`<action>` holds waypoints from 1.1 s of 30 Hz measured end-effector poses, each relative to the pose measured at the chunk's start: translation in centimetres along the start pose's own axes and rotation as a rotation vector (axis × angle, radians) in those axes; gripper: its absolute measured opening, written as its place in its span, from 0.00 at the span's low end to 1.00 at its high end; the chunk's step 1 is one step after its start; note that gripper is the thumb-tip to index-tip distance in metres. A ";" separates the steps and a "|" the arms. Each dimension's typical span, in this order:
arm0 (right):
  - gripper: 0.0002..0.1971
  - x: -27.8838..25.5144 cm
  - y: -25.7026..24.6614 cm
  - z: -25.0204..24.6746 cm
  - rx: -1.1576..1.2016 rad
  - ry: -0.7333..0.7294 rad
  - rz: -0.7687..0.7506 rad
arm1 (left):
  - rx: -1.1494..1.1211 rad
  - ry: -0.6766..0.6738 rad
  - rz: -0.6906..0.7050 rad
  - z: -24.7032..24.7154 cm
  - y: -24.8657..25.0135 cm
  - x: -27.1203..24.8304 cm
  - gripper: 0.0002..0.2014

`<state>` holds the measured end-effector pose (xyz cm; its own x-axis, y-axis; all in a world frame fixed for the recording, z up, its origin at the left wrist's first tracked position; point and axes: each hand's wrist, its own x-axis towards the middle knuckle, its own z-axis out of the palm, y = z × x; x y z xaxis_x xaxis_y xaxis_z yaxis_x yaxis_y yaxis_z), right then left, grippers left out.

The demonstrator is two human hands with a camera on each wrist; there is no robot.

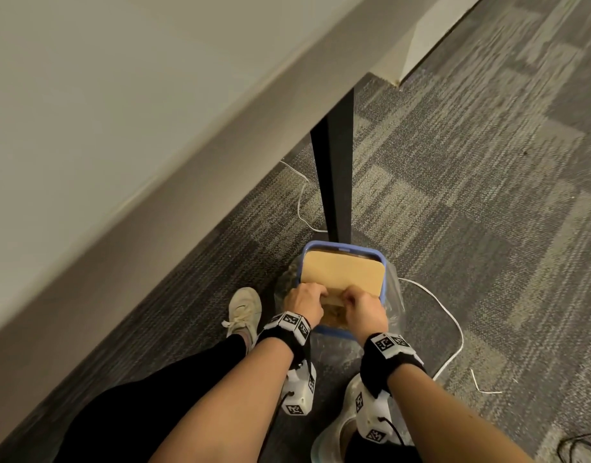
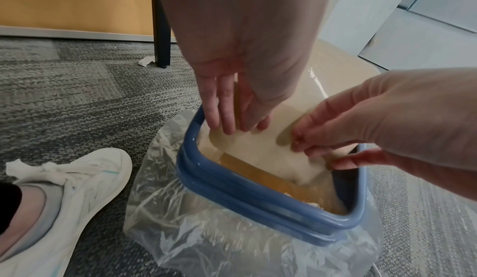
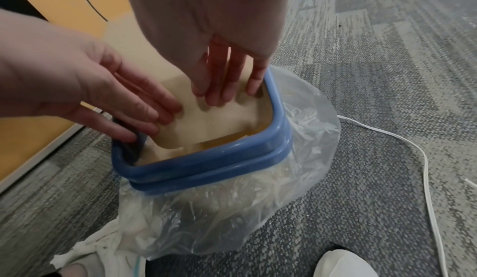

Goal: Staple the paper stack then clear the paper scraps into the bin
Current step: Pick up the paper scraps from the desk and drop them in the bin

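Blue-rimmed bin [image 2: 245, 191] w/ clear liner [image 2: 206, 240] on carpet [image 2: 77, 97]; tan paper [image 2: 258, 150] tilted in opening.

No readable text, only square coded markers [image 1: 290, 319] on wrist bands [image 1: 276, 336]

The paper sheet [image 2: 260, 150], left hand [image 2: 245, 61] and right hand [image 2: 387, 122] hide most of the bin [image 2: 245, 191] interior.

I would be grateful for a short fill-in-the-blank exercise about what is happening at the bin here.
1. The left hand and the right hand both touch the tan sheet in the mouth of the bin, whose rim is ____.
2. The bin is lined with a clear ____ bag.
3. A ____ cable lies on the carpet beside the bin.
4. The table leg behind the bin is ____.
Missing words: blue, plastic, white, black.
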<state>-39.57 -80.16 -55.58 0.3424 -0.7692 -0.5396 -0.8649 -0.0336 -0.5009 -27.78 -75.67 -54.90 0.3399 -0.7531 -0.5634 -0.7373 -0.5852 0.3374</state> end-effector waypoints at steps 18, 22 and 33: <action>0.21 -5.1 -6.9 -7.6 0.161 0.058 0.066 | -0.061 0.082 0.033 -9.7 4.2 -7.3 0.15; 0.22 -10.7 -10.2 -11.5 0.207 0.206 0.006 | -0.128 0.130 0.127 -13.4 5.2 -14.4 0.15; 0.16 -34.8 -22.5 -22.4 0.594 0.755 -0.699 | -0.171 0.462 0.457 -21.8 5.3 -41.5 0.12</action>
<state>-40.28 -66.89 -10.36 0.1976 -0.8896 0.4117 -0.2027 -0.4480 -0.8708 -33.05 -54.09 -13.26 0.2582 -0.9655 0.0326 -0.7765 -0.1874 0.6017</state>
